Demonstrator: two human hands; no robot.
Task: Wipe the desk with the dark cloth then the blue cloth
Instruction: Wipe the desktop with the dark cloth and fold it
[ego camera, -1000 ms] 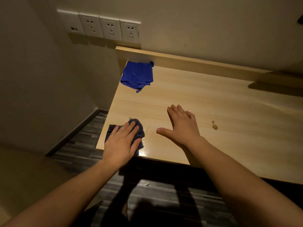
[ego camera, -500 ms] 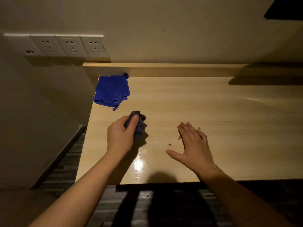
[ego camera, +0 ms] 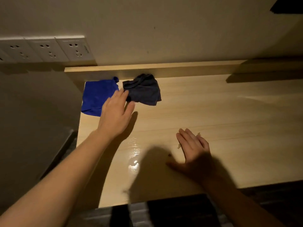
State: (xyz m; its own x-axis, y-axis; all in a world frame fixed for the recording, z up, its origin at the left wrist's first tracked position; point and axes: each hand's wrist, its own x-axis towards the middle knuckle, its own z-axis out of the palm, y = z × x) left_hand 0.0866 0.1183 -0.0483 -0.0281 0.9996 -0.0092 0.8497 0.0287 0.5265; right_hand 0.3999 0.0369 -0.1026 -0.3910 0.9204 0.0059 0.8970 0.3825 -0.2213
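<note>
The dark cloth (ego camera: 143, 90) lies crumpled at the back of the light wooden desk (ego camera: 221, 112), against the raised back rail. Just left of it the blue cloth (ego camera: 95, 97) lies flat at the desk's back left corner. My left hand (ego camera: 116, 112) hovers open between the two cloths, fingers spread, its fingertips at the dark cloth's left edge and over the blue cloth's right edge. My right hand (ego camera: 193, 153) rests flat and open on the desk near the front edge, partly in shadow.
A few small crumbs (ego camera: 179, 146) lie by my right hand. A wet shiny patch (ego camera: 133, 163) sits near the front edge. A row of wall sockets (ego camera: 49, 49) is at the upper left. The desk's left edge drops to dark floor (ego camera: 57, 154).
My left hand carried the dark cloth from the desk's middle left to the back beside the blue cloth and let go of it. My right hand stayed flat on the desk.
</note>
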